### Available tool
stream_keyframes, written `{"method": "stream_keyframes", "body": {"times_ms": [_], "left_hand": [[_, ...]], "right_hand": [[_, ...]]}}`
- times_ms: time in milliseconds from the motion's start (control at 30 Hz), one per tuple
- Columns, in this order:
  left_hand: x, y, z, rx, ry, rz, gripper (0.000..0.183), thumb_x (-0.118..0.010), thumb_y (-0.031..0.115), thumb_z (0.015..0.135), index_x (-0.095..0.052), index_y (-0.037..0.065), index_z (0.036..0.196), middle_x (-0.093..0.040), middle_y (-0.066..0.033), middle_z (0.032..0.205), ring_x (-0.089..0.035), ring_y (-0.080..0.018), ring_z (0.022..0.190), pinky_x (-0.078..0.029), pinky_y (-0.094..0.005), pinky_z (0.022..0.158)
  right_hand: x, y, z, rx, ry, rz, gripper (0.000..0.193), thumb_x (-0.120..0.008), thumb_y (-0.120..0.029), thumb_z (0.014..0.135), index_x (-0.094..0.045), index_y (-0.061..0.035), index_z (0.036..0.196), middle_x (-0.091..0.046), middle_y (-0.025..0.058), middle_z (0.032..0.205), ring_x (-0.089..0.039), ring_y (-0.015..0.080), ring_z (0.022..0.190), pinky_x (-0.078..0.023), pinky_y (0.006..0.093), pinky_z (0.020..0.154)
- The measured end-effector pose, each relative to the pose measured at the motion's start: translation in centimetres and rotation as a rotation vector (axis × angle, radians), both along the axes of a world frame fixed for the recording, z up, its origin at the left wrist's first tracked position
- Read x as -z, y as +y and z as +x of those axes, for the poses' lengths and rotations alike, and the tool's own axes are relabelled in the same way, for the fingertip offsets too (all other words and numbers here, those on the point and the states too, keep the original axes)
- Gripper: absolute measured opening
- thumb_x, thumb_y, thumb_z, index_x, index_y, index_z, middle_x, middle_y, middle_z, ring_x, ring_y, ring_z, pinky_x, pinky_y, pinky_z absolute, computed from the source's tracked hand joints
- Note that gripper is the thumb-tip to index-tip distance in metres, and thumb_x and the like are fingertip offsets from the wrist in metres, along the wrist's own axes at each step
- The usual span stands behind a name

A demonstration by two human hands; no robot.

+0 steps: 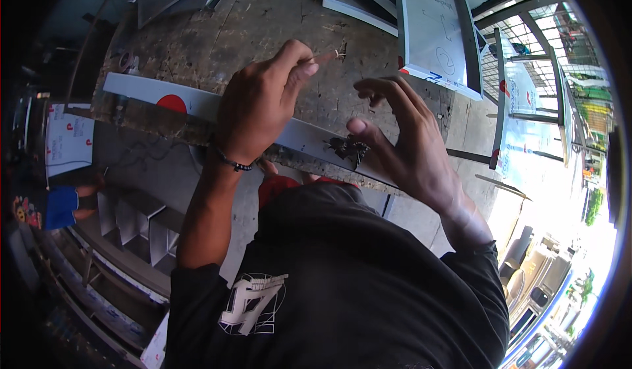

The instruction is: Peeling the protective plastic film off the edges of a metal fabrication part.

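Note:
My left hand (260, 102) is raised over the bench, fingers curled inward. A thin reddish-brown tip points right from between its thumb and forefinger; I cannot tell whether it is a fingertip or a small held piece. Beneath that wrist a long pale metal channel (207, 104) with a red round mark lies along the bench's near edge. My right hand (411, 148) hovers over the channel's right part, thumb and fingers apart, holding nothing. Near its thumb sits a small heap of dark bits (347, 150) on the channel, too fine to name.
The worn wooden bench (191, 46) carries metal frames (359, 3) at its far side. A film-covered sheet-metal tray (438, 36) stands at the far right. A person in blue (62, 208) is at the left, near grey metal boxes (135, 217). More framed panels (520, 99) stand at the right.

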State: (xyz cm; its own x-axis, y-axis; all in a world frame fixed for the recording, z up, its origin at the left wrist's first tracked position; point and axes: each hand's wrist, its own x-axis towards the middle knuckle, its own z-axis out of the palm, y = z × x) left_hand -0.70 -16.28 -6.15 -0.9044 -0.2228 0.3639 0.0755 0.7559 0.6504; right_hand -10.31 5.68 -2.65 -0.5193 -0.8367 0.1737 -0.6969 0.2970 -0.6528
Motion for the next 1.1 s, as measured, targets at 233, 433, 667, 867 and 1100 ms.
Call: {"method": "stream_keyframes", "body": {"times_ms": [233,433,667,867,1100], "left_hand": [[0.4,0.0,0.0,0.001,0.021,0.136,0.015,-0.052,0.016,0.112,-0.054,0.003,0.121,-0.072,-0.0238,0.098,-0.072,-0.0475,0.095,-0.053,-0.0498,0.072],[0.4,-0.3,0.7,0.079,-0.005,0.324,0.022,-0.053,0.018,0.114,-0.055,0.003,0.129,-0.068,-0.0122,0.102,-0.067,-0.0227,0.087,-0.05,-0.0332,0.077],[0.6,-0.3,0.2,0.097,0.183,-0.124,0.023,-0.063,0.023,0.107,-0.06,0.003,0.118,-0.066,-0.0103,0.098,-0.064,-0.0319,0.088,-0.05,-0.0458,0.089],[-0.3,-0.3,0.5,0.264,0.016,-0.18,0.023,-0.06,0.028,0.108,-0.063,0.005,0.107,-0.067,-0.0083,0.091,-0.065,-0.0285,0.086,-0.046,-0.0424,0.084],[-1.3,0.1,0.8,0.359,-0.19,-0.264,0.03,-0.052,0.028,0.11,-0.064,0.002,0.103,-0.066,-0.01,0.091,-0.063,-0.0283,0.085,-0.043,-0.0394,0.083]], "right_hand": [[1.7,-5.6,-2.8,-0.06,-0.579,0.033,0.079,-0.052,-0.066,0.106,-0.059,0.0024,0.146,-0.066,0.0233,0.136,-0.063,0.0335,0.13,-0.046,0.0436,0.114],[3.1,-8.4,-2.6,-0.181,-0.619,-0.198,0.064,-0.048,-0.053,0.112,-0.058,-0.0001,0.148,-0.07,0.0215,0.131,-0.065,0.0291,0.127,-0.047,0.0397,0.113],[-3.3,-2.2,-1.9,0.038,-0.3,-0.27,0.04,-0.05,-0.031,0.115,-0.062,0.0036,0.1,-0.066,0.018,0.084,-0.066,0.0264,0.075,-0.05,0.0422,0.073],[-0.2,4.3,2.3,0.305,0.071,-0.045,0.032,-0.065,-0.017,0.106,-0.053,-0.001,0.081,-0.051,0.015,0.068,-0.054,0.0358,0.062,-0.044,0.0457,0.065],[3.5,4.6,2.3,0.294,0.03,0.173,0.042,-0.07,-0.033,0.103,-0.062,-0.0005,0.077,-0.063,0.017,0.071,-0.066,0.036,0.068,-0.052,0.0468,0.075]]}}
